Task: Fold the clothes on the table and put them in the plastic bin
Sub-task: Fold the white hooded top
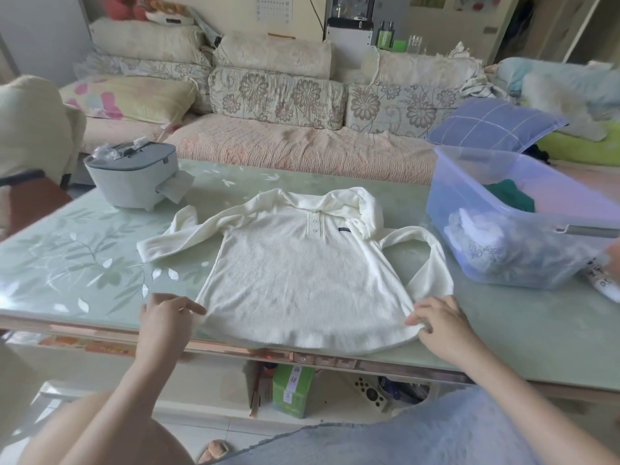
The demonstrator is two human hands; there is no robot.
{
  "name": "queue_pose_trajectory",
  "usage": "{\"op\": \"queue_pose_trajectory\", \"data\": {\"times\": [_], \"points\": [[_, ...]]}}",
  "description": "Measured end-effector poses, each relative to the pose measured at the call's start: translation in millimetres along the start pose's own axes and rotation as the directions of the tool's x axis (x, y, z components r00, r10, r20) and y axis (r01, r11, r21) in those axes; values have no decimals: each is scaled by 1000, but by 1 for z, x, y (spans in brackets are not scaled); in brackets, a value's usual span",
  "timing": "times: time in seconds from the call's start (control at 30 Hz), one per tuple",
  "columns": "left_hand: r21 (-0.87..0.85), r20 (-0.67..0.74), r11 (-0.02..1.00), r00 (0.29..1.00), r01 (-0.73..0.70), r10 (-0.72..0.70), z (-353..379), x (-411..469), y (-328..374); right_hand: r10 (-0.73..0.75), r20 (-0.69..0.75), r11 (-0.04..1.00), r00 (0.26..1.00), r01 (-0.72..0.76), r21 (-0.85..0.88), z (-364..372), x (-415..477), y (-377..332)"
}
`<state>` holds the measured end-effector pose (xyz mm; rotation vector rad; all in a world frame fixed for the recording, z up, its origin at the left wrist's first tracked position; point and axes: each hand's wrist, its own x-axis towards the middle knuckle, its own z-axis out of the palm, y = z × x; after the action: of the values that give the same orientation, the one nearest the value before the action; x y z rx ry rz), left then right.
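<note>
A cream long-sleeved hooded top lies face up and spread flat on the green table, its hem hanging over the near edge. My left hand pinches the hem's left corner. My right hand pinches the hem's right corner. The left sleeve stretches out to the left; the right sleeve is bent back toward the hem. A clear plastic bin stands at the table's right, holding folded white, patterned and green clothes.
A grey lidded appliance sits at the back left of the table. A floral sofa with pillows runs behind the table. A shelf under the table holds a green box and a remote.
</note>
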<state>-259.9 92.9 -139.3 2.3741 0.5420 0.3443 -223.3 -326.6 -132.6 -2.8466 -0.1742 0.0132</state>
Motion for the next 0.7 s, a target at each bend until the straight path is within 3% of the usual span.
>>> {"op": "queue_pose_trajectory", "data": {"times": [0.1,0.17,0.23,0.3,0.43,0.7], "points": [[48,-76,966,963,-254,257,10,3,2,-147,-97,982,984,157,101,2,-1,-11],[-20,80,911,908,-411,411,23,4,5,-279,20,952,960,273,139,6,-7,-25],[-61,312,845,794,-531,521,34,-5,11,-373,133,928,918,372,34,16,-14,-37],[-45,428,773,687,-633,587,43,-16,19,-401,109,916,910,400,29,24,-19,-43],[-46,387,672,607,-739,694,46,-18,17,-396,39,914,917,390,112,23,-24,-48],[60,405,579,550,-813,730,48,-19,12,-548,4,832,836,546,-94,30,-17,-51]]}}
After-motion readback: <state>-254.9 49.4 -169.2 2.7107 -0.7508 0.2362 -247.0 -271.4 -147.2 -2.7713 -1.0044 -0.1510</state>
